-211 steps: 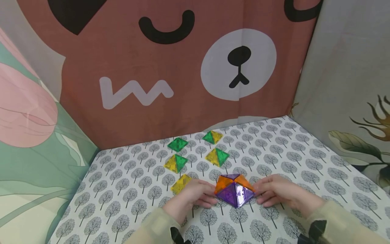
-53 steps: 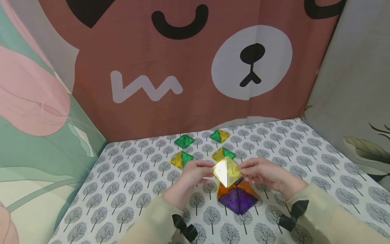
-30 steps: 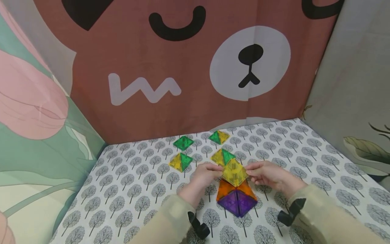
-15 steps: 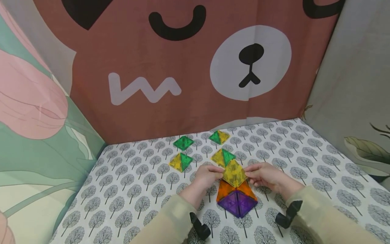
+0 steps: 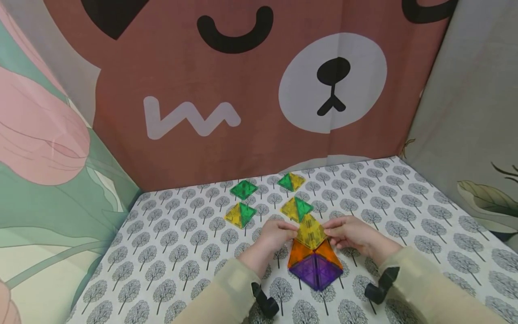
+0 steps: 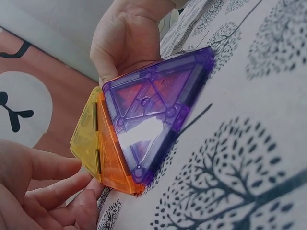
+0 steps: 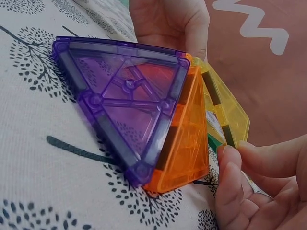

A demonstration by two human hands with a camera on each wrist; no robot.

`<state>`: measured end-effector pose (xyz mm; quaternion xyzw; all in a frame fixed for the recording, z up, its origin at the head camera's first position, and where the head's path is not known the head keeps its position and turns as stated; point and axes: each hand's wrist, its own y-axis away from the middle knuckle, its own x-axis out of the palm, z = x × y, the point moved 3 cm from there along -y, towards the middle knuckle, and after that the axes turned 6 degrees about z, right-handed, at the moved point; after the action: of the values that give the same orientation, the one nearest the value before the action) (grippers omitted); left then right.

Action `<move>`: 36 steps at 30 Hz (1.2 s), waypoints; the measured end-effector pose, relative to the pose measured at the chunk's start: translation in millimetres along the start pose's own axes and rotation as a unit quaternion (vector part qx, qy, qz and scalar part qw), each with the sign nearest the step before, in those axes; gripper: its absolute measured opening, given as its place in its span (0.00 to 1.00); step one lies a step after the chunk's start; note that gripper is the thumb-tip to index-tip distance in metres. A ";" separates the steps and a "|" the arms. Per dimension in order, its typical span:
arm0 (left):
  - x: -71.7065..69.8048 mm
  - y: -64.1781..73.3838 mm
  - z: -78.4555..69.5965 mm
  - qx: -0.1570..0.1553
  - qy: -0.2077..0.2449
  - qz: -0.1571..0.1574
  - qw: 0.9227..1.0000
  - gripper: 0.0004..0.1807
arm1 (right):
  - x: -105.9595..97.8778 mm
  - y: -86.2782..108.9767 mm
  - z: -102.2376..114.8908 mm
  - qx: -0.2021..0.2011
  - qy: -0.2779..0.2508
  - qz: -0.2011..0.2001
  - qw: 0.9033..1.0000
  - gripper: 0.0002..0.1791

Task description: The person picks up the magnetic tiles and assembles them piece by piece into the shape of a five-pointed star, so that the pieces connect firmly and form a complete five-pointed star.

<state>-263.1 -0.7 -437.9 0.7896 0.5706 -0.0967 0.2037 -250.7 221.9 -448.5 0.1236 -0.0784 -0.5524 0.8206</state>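
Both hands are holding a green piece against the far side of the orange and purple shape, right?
Not quite: the piece is yellow, not green. The head view shows the left hand and right hand holding the yellow piece against the far side of the orange and purple shape.

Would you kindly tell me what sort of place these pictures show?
Probably an indoor play or filming corner: a brown backdrop printed with a cartoon animal face, a white cloth patterned with trees over a flat surface, and translucent toy tiles on it.
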 end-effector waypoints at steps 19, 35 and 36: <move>-1.0 3.5 -1.6 -0.005 0.005 0.019 1.000 0.06 | 4.5 3.2 -0.3 -0.001 0.066 -0.023 0.998 0.16; -2.8 6.0 1.1 -0.011 0.022 0.016 1.000 0.07 | 4.7 10.0 2.5 -0.021 0.052 0.016 0.998 0.22; -3.5 6.5 1.3 -0.012 0.024 0.017 1.000 0.07 | 4.4 10.5 2.9 -0.022 0.048 0.021 0.998 0.22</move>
<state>-258.0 -6.0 -436.4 0.7986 0.5633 -0.0676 0.2008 -240.4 221.2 -442.7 0.1303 -0.0296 -0.5301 0.8373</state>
